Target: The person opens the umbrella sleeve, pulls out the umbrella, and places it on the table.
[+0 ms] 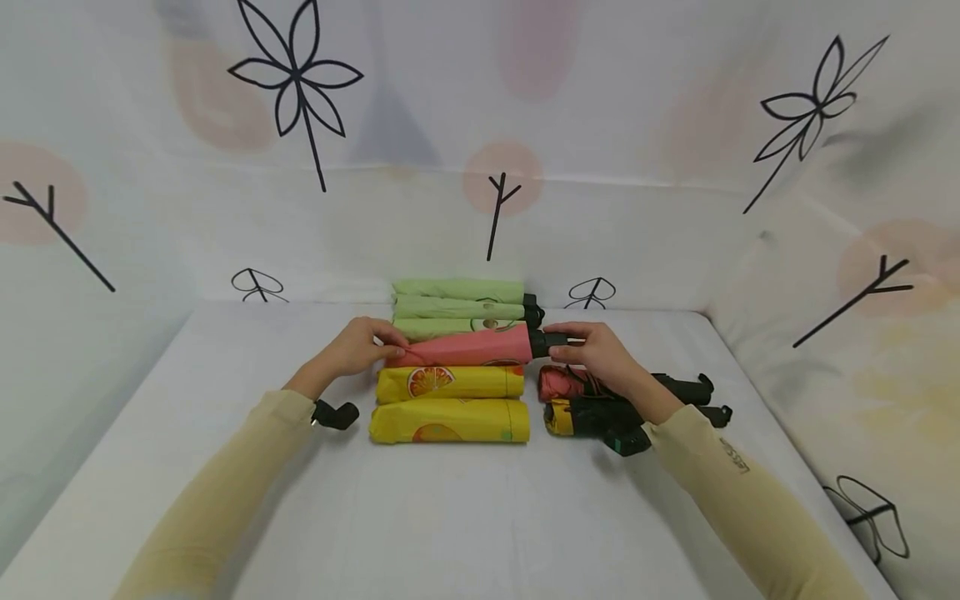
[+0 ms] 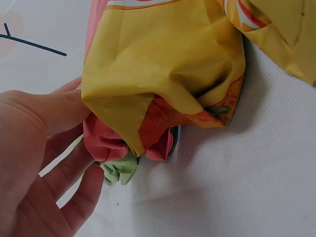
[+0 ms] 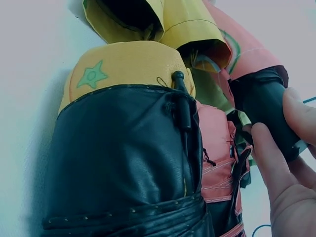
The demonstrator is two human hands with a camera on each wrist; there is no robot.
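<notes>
On the worktop (image 1: 450,517), the green covers (image 1: 457,308) look filled, the folded umbrellas (image 1: 588,415) and yellow covers (image 1: 480,423) seem left to do, and between green and yellow lies the pink cover (image 1: 480,345), the left hand (image 1: 356,347) pinching its left end, the right hand (image 1: 603,357) pinching its black handle (image 1: 540,342) with its fingers (image 1: 566,353).

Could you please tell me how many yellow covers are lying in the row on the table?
2. One yellow cover lies next to the pink cover; the other yellow cover lies at the row's near end. Neither is hidden.

Left hand (image 1: 354,347) in a pinch; right hand (image 1: 602,356) likewise
</notes>
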